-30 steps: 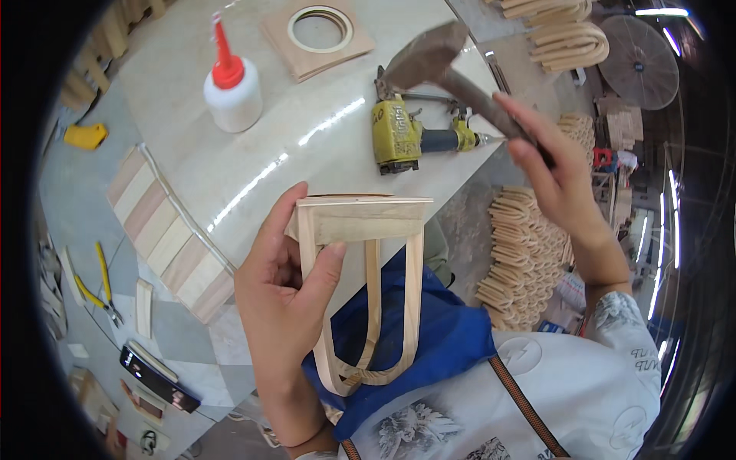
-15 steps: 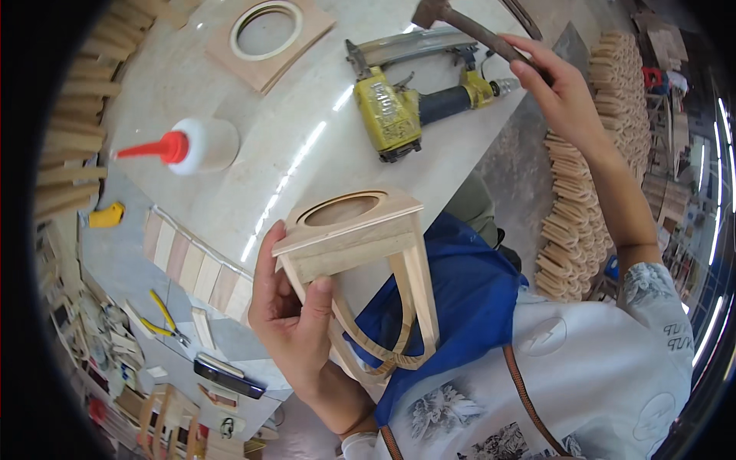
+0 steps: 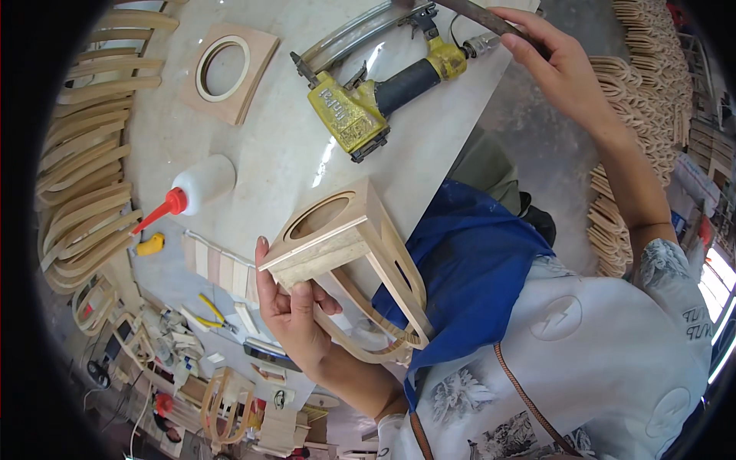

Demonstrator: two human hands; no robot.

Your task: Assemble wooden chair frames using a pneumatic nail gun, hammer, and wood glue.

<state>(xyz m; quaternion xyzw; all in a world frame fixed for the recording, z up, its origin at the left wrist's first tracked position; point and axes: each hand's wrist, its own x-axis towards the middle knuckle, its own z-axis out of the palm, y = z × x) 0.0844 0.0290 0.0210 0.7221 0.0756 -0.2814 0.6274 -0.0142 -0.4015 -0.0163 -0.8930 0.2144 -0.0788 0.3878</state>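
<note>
My left hand (image 3: 295, 310) grips a pale wooden frame (image 3: 349, 261), a square top with a round hole and curved legs reaching toward my lap. It sits tilted at the near edge of the white table (image 3: 276, 146). My right hand (image 3: 563, 65) is raised at the upper right and holds the dark handle of a hammer (image 3: 479, 17); the hammer's head is out of view. A yellow and black nail gun (image 3: 368, 103) lies on the table between the two hands.
A white glue bottle with a red nozzle (image 3: 195, 188) lies on its side. A square wooden panel with a round hole (image 3: 228, 70) rests at the far side. Curved wooden strips (image 3: 88, 153) are stacked on the left, more (image 3: 652, 92) on the right. Yellow-handled pliers (image 3: 211, 314) lie below.
My right hand lifted the hammer up and away, taking its head out of view. My left hand tilted the wooden frame, showing the round hole in its top.
</note>
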